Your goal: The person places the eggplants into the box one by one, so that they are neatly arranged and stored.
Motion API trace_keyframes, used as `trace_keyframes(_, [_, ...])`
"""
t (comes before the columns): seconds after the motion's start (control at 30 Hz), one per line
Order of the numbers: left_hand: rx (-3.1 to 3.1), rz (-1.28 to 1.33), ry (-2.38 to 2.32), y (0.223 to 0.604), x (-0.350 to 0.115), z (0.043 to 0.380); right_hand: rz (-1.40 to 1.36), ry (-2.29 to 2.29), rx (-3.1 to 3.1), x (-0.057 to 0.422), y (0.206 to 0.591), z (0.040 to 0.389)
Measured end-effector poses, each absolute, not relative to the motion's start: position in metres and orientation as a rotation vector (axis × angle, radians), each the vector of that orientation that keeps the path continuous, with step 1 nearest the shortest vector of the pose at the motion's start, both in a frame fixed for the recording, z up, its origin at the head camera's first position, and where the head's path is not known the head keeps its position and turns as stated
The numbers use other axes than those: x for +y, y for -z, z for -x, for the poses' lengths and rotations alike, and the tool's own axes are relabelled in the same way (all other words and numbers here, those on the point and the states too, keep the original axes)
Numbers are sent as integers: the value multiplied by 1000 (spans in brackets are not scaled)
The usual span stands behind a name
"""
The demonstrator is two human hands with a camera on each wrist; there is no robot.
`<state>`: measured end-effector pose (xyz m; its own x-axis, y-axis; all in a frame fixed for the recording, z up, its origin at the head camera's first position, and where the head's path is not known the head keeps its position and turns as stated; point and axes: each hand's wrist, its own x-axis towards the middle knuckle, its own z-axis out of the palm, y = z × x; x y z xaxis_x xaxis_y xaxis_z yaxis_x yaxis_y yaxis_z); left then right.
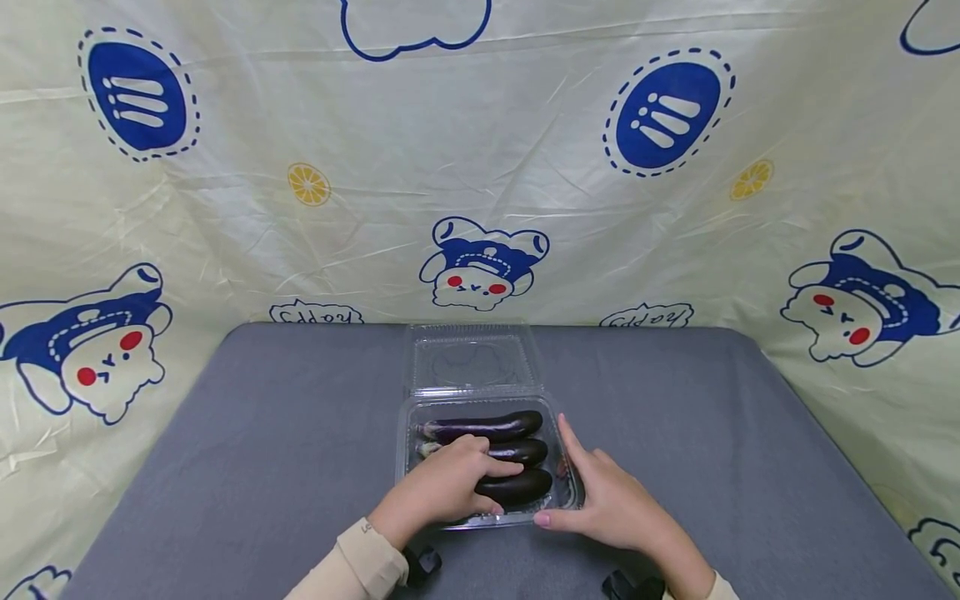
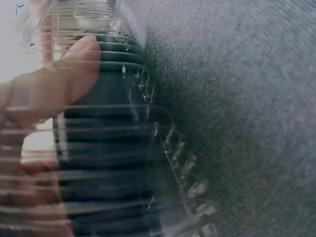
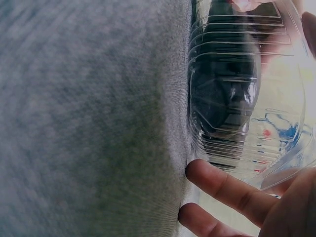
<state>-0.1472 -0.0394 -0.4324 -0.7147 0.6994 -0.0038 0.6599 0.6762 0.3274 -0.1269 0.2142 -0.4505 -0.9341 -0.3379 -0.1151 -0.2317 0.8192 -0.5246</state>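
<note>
Under the left hand point(image 1: 457, 477), seemingly pinched between thumb and forefinger, though blurred up close: front eggplant point(image 1: 521, 489), with two more eggplants point(image 1: 501, 427) just beyond the fingers, all inside a clear box point(image 1: 405, 433). Possible slip on glossy skin if gripped loosely; possible skid if poorly braced by the right hand point(image 1: 611, 500), spread wide around the near corner. Below the fingers, grey table point(image 1: 300, 433); beyond, open lid point(image 1: 472, 362), printed curtain point(image 1: 525, 108).

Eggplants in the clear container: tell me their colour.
Dark purple, nearly black; the eggplants show it best in the head view.
</note>
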Motion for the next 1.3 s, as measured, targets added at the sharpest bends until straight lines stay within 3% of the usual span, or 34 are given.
trace_keyframes(0.73, [2555,-1028,-462,419,-43,146,370,773,2772,212,447,127])
trace_keyframes(1.3, [2538,-975,-751,420,-73,151,396,768,2806,213,451,127])
